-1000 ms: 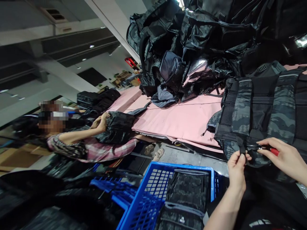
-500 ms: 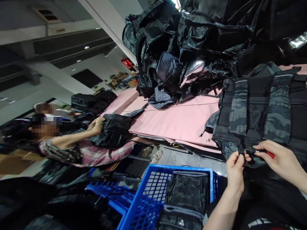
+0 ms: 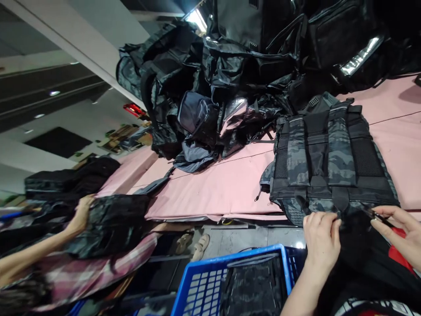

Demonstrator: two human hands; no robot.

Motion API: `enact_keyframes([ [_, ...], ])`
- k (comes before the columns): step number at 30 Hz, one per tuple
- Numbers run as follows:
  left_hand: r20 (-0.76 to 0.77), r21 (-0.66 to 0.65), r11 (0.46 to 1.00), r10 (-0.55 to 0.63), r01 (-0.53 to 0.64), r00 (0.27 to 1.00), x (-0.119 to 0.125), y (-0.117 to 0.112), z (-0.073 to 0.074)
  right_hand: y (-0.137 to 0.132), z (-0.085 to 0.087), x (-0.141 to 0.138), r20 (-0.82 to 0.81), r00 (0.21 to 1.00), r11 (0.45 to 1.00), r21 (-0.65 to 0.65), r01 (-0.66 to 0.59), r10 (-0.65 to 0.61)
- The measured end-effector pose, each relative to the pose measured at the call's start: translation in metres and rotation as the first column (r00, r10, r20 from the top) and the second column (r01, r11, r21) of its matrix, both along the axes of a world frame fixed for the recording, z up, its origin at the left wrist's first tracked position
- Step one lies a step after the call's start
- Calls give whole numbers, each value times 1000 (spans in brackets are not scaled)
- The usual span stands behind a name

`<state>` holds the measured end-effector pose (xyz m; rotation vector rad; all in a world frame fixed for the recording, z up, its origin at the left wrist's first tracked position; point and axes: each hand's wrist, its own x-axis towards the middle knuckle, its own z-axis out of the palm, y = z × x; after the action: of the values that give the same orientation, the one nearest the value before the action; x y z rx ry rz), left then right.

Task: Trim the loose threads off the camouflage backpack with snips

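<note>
A black-and-grey camouflage backpack [image 3: 317, 151] lies on the pink-covered table, its two shoulder straps facing up. My left hand [image 3: 320, 239] is closed at the backpack's lower edge, near the strap ends, its fingertips bent over the fabric. Just to the right, my right hand [image 3: 399, 228] pinches a small dark pointed tool [image 3: 378, 217] that looks like thread snips. The tool's tip points left toward the backpack's bottom edge. Something red [image 3: 399, 250] shows under the right hand's fingers.
A heap of dark backpacks [image 3: 230, 66] covers the back of the pink table [image 3: 210, 191]. Below stands a blue crate [image 3: 235, 259] holding a folded camouflage bag [image 3: 255, 285]. At left, a co-worker's arm [image 3: 74, 224] holds another dark bag [image 3: 115, 224].
The view has swung right, and the co-worker sits lower and farther left. My left hand has turned back-up over the backpack's edge. My right hand with the tool has drawn away from it.
</note>
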<state>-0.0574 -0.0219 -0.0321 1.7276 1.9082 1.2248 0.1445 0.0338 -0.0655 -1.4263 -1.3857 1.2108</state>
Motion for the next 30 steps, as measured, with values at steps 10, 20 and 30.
enact_keyframes([
  [10, 616, -125, 992, 103, -32, 781, 0, 6, 7, -16, 0, -22, 181, 974, 957, 227, -180, 140],
  [20, 580, -90, 991, 136, -103, 803, 9, 3, 1, -21, -3, -32, 244, 966, 925, 339, -171, 89],
  [30, 574, -86, 990, 142, -113, 806, 8, 3, -1, -22, -13, -28, 98, 984, 970, 183, -162, 146],
])
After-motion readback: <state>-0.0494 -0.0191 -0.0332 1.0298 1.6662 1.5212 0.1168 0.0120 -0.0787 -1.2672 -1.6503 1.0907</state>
